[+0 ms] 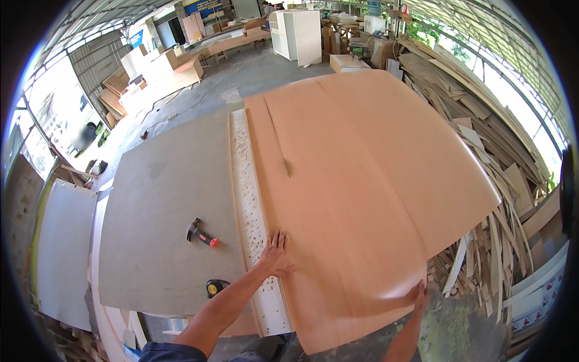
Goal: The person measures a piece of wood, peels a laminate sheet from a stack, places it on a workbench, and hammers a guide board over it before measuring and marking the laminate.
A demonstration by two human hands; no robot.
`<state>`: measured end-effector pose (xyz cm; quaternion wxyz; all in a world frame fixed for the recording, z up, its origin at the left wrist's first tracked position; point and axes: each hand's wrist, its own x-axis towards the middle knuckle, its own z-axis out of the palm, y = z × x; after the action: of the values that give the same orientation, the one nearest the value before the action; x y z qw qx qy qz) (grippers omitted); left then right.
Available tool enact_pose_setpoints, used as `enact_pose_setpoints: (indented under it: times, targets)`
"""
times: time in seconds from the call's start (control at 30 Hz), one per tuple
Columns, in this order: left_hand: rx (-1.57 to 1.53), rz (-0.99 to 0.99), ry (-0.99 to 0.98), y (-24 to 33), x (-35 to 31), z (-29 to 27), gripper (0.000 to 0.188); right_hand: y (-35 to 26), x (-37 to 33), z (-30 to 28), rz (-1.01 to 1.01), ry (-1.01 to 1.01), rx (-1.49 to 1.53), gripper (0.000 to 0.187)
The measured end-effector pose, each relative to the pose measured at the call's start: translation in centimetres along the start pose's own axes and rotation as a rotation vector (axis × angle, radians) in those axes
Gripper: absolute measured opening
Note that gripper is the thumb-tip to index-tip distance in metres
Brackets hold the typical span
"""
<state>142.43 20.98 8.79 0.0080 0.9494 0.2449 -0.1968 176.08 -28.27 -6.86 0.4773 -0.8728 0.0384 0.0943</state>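
Note:
A large, thin orange-brown wood sheet [356,175] lies across the worktable and bows upward along its right side. A dark slit runs through its far left part. My left hand [276,258] presses flat on the sheet's left edge, fingers stretched out. At the near right edge, my right hand [420,295] grips the sheet's rim, thumb side showing and the other fingers partly hidden. Left of the sheet runs a white strip [246,175] speckled with holes or dents. A claw hammer [202,233] and a black-and-yellow tape measure [215,288] rest on the grey tabletop [169,181].
Stacked boards and offcuts [482,114] crowd the right side, with loose wooden strips [476,265] beneath the sheet's overhang. A white cabinet [295,37] stands on the concrete floor beyond. A pale panel [65,253] stands at the left. Another person [267,8] is far back.

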Motion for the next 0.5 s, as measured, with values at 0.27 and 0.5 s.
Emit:
enact_pose_setpoints:
  times: [0.27,0.5]
  targets:
    - [-0.018,-0.088,0.001,-2.8,2.8,-1.4,0.113,-12.4,-2.6,0.0,0.003,0.195,-0.685,0.089]
    - [0.043,-0.013,-0.059,-1.0,2.0,-1.0,0.114,-19.8,-1.0,7.1,-0.151,0.425,-0.737,0.100]
